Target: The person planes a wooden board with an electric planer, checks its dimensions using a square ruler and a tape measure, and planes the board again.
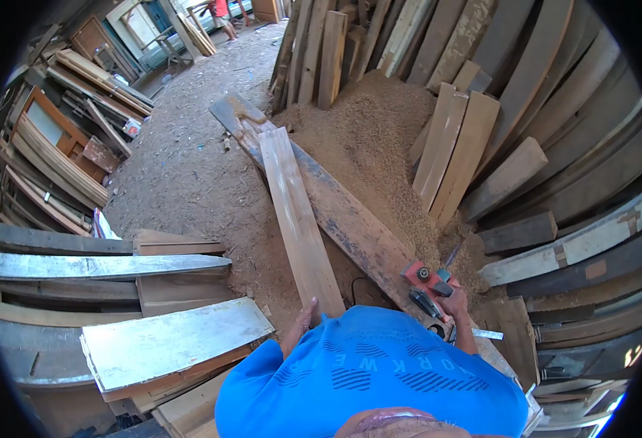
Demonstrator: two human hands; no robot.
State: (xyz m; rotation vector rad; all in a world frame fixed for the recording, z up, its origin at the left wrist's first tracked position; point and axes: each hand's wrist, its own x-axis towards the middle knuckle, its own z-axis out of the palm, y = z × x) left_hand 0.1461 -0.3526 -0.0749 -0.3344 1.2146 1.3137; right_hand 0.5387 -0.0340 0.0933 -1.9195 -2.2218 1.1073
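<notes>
My left hand (pixel 303 320) grips the left edge of a pale wooden plank (pixel 297 212) near its close end, with part of the hand hidden by the blue shirt. The plank slants away from me, its far end lying across a long, worn bench board (pixel 350 215). On the right, my right hand (pixel 455 301) is closed around the handle of a red and black electric planer (pixel 427 281). The planer sits on the near part of that bench board. A dark cord (pixel 355 281) curves between plank and bench.
A sawdust heap (pixel 365 131) lies beyond the bench. Many boards (pixel 584 146) lean along the right. At left, a whitish panel (pixel 175 339) tops a stack beside several long planks (pixel 58 264). A person in red (pixel 221 10) stands far back, near door frames.
</notes>
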